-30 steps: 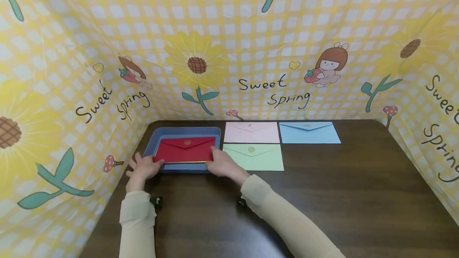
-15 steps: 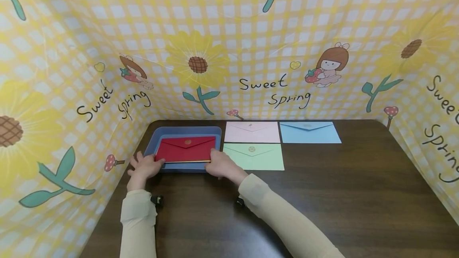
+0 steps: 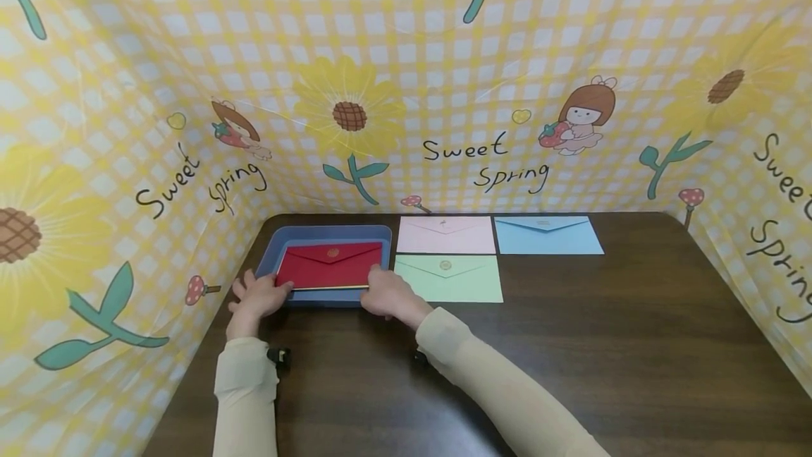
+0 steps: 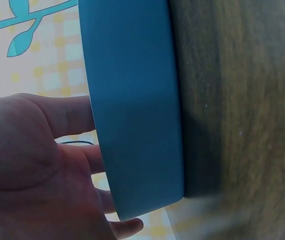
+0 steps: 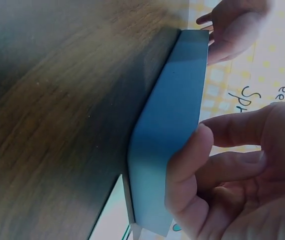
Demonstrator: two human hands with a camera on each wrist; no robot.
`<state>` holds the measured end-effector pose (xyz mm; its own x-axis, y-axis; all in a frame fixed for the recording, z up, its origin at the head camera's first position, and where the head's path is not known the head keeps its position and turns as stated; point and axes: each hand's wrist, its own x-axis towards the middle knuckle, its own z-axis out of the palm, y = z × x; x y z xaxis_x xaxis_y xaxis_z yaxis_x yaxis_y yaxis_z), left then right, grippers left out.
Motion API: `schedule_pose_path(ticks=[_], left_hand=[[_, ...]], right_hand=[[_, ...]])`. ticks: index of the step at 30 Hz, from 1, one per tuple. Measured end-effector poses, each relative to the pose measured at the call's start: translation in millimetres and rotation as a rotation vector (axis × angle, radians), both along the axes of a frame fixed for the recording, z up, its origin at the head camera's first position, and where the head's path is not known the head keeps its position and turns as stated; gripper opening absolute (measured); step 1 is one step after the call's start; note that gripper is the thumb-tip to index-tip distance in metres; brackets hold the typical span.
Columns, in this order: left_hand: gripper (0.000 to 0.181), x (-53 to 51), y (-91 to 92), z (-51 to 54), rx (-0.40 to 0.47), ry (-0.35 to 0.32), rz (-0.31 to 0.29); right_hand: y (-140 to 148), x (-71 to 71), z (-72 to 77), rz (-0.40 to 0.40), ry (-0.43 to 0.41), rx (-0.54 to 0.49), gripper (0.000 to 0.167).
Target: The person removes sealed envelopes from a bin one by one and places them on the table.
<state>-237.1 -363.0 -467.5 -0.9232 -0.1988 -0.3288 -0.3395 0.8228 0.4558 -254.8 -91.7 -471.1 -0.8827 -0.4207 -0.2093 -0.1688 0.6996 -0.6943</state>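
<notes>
The red envelope lies in the blue tray, at the far left of the worktop, and it sits directly between the two hands. Its long axis runs left to right, from one grip to the other, with the pointed flap uppermost and the gold seal towards the far side. The left grip is at the near left corner, the thumb over the envelope's edge and the other fingers spread, loosely straight, beyond the tray's left end. The right grip is at the near right corner with its fingers bent; whether it pinches the envelope's edge or merely bears against it cannot be told, because the tray wall hides the contact in the right wrist view. Neither hand is plainly nearer: each has one end of the length. A thin yellow line shows under the envelope's near edge, probably another envelope beneath. Just right of the tray lie the pink envelope and, nearer the person, the mint-green envelope; the light-blue envelope is farther right.
</notes>
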Motion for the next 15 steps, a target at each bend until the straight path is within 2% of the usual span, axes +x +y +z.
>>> schedule_pose_path(ticks=[5, 15], left_hand=[[0.065, -0.2, -1.1, -2.4, 0.001, 0.005, 0.004], [0.063, -0.2, -2.3, -3.5, 0.0, 0.018, -0.001]], right_hand=[[0.2, -0.6, 1.4, -0.012, 0.003, 0.026, 0.03], [-1.5, -1.5, 5.1, -0.013, -0.009, 0.051, 0.028]])
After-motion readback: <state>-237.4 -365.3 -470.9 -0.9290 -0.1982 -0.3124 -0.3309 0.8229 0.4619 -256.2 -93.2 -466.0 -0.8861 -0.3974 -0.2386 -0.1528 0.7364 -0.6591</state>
